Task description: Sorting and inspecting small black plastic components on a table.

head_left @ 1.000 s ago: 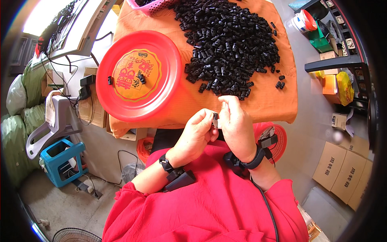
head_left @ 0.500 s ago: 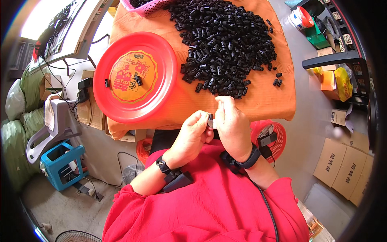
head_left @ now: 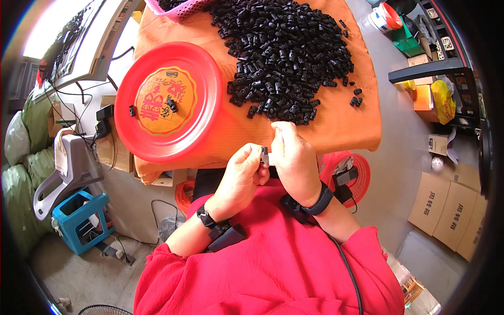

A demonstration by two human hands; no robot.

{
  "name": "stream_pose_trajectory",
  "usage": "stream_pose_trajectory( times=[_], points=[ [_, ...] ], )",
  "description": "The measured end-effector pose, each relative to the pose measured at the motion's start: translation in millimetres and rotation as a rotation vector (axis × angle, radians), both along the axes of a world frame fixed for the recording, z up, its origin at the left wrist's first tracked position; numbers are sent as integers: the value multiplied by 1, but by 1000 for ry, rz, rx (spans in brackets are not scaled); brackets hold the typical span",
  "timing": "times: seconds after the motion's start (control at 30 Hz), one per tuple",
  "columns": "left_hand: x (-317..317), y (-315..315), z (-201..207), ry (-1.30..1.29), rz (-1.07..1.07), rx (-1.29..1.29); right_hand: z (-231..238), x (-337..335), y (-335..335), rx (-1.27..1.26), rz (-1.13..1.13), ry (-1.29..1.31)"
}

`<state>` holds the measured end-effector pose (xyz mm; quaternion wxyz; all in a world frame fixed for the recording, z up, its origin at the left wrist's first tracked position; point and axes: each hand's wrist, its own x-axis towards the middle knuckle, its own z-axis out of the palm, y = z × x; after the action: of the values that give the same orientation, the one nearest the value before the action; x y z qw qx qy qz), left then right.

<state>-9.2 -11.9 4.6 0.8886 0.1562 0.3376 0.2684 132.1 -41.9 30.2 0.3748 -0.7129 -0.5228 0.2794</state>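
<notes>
"What do you have at the fingers?"

"From my remote feed, the left hand pinches a small black piece between thumb and forefinger. The right hand curls just beside it, close to a pale bit; I can't tell whether its fingers grip that."

"And past the fingertips?"

"I see the orange cloth just ahead of them, then the heap of black pieces. Ahead and left of the fingers I get the red tray, two loose pieces on it; farthest ahead, the pink basket."
</notes>
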Motion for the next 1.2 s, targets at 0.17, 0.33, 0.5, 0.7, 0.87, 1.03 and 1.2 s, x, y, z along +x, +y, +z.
stream_pose_trajectory(
  times=[0.17,0.33,0.5,0.7,0.87,1.03,1.2],
  points=[
    [-3,1,1,14,12,-9,-5,-1,2,13,-4,-26],
    [-2,1,4,61,9,-16,-11,-1,2,46,-23,-62],
    [-18,-5,3,78,-53,-78,-2,46,19,29,-279,90],
    [-8,12,14,-60,-61,-96,15,37,6,-21,-150,102],
    [-5,11,15,-119,-65,-105,15,23,-6,-88,-34,302],
    [-4,6,11,-59,-27,-105,26,16,-13,-105,104,359],
    [-4,5,6,-2,-16,-81,13,17,-7,263,321,-250]
  ],
)
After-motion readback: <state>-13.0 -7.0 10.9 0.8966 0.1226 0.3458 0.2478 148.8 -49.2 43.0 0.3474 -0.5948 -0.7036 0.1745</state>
